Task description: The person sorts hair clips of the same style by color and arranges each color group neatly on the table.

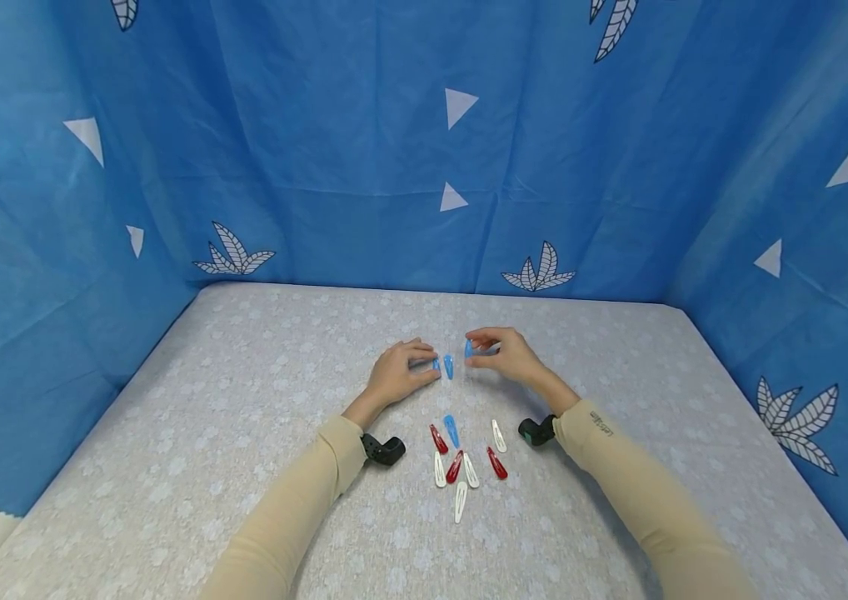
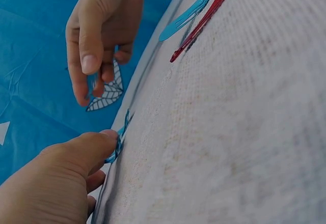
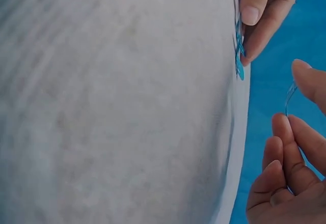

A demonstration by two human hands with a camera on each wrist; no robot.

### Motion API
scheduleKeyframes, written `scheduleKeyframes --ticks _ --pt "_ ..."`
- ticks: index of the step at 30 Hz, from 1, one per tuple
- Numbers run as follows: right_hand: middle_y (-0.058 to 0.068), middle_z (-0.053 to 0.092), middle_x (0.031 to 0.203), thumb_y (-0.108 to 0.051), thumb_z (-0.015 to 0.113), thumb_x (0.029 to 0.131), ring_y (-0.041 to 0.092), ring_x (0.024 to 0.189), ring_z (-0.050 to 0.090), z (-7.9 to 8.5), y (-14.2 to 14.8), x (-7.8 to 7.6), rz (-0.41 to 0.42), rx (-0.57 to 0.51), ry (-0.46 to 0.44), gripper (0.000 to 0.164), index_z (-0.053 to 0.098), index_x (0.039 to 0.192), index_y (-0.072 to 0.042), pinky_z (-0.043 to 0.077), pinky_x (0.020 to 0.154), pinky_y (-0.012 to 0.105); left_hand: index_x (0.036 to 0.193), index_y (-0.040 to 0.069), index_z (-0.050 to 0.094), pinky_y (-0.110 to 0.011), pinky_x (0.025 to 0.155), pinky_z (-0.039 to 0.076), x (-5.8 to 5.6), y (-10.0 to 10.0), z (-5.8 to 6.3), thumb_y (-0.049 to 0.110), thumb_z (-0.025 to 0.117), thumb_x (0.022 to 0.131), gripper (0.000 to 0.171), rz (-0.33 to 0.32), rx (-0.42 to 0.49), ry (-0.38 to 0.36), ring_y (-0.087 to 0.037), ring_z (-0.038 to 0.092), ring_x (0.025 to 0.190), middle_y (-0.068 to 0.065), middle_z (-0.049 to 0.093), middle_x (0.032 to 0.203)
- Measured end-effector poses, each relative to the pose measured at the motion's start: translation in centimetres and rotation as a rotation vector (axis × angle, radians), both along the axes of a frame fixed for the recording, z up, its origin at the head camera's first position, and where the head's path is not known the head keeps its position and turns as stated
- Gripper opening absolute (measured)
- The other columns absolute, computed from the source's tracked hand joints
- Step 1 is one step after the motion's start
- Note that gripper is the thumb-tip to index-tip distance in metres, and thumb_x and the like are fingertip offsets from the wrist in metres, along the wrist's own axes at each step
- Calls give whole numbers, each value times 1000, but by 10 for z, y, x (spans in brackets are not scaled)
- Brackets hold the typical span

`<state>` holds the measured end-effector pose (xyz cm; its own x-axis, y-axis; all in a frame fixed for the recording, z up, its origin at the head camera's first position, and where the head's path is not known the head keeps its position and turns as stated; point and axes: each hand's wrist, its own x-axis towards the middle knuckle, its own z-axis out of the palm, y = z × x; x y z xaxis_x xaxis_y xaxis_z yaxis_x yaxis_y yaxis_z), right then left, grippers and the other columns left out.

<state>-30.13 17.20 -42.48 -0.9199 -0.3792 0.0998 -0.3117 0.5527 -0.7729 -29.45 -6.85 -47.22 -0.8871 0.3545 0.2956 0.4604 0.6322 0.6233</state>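
My right hand (image 1: 508, 354) pinches a blue hair clip (image 1: 468, 348) between thumb and fingertips, raised off the table in the right wrist view. My left hand (image 1: 398, 372) rests low at the tabletop, thumb and fingers closed about another blue hair clip (image 1: 436, 364); its fingers partly cover the clip. Between the two hands, a third blue hair clip (image 1: 449, 367) lies on the cloth, near the left fingertips. In the left wrist view, my left thumb (image 2: 102, 145) overlaps the blue clips at the table surface.
Nearer my body, between the forearms, lie a blue clip (image 1: 451, 431), red clips (image 1: 437, 439) and several white clips (image 1: 461, 502), loosely scattered. A pale patterned cloth (image 1: 244, 433) covers the table. Blue curtains (image 1: 364, 150) stand behind it and along both sides.
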Motion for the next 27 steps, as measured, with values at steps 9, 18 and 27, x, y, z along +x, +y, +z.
scheduleKeyframes --ticks 9,18,27 --pt "16 68 108 -17 79 83 28 98 61 -10 -1 -8 33 16 -11 49 64 126 0 50 83 37 116 10 73 -45 118 28 0 0 0 31 76 84 39 6 -5 -5 -26 49 135 -6 66 128" --pt "15 69 106 -17 80 81 24 93 61 -18 -4 -9 81 51 -4 48 66 124 1 51 81 34 116 11 73 -44 118 29 0 0 0 32 76 84 38 5 -14 -4 -26 48 136 -5 66 128" --pt "13 68 105 -17 81 80 23 93 60 -21 -6 -9 78 107 -3 47 67 122 -1 50 83 34 116 9 72 -45 118 28 -1 -1 -1 31 76 84 39 0 -1 -1 -27 49 135 -7 66 128"
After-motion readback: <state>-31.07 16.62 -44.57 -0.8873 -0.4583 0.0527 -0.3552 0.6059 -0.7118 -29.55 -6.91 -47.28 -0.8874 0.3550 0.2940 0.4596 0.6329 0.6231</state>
